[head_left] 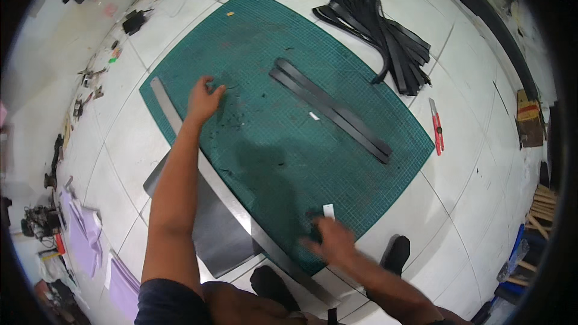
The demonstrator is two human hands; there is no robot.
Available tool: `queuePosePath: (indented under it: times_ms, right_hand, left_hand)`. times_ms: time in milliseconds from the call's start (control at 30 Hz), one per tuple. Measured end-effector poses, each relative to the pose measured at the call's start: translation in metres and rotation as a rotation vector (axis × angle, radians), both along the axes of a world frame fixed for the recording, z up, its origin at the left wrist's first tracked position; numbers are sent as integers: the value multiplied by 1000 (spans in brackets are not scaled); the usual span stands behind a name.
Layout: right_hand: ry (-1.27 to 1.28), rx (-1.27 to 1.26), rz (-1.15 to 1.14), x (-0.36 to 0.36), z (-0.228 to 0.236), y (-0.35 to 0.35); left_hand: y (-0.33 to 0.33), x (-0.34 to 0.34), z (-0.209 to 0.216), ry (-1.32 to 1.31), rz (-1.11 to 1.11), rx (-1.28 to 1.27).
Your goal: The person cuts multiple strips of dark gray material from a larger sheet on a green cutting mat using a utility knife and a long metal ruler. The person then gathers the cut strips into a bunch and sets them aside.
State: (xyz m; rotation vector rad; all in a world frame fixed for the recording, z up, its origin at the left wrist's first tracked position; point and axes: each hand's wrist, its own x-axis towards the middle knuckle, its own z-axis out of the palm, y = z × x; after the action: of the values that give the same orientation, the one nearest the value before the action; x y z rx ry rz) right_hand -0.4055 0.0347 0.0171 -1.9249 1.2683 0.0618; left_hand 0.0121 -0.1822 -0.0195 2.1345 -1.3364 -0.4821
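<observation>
A large green cutting mat (pixel 253 42) lies on the floor before me. My left hand (pixel 205 101) hovers over its left part, fingers loosely curved with a gap between thumb and forefinger and nothing visible in them. Below that forearm, a long metal ruler (pixel 226 191) runs along the mat's near left edge. My right hand (pixel 335 243), slightly blurred, is low over the near edge, thumb and fingers apart. Just beyond its fingertips is a small white piece (pixel 328 211); contact is unclear. Two black strips (pixel 328 108) lie side by side at mid-right, near another white scrap (pixel 314 116).
A pile of black strips (pixel 385 36) overlaps the mat's far right edge. A red utility knife (pixel 437 129) lies on the tiles at right. Dark sheet material (pixel 223 235) sits partly under the ruler. Purple cloth (pixel 83 235) and assorted tools line the left side. My feet are at the near edge.
</observation>
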Motion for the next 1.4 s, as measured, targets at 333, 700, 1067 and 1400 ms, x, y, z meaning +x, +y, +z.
queuePosePath:
  times_ms: [333, 700, 1067, 1400]
  right_hand:
    - [56, -92, 227, 34, -30, 125]
    - [-104, -155, 284, 65, -35, 122]
    - [-194, 7, -70, 121, -33, 64]
    - [-157, 105, -183, 141, -44, 57]
  left_hand:
    - [169, 75, -5, -390, -147, 220]
    - [180, 86, -3, -265, -55, 104]
    - [293, 112, 6, -303, 31, 148]
    - [451, 28, -8, 719, 732, 229]
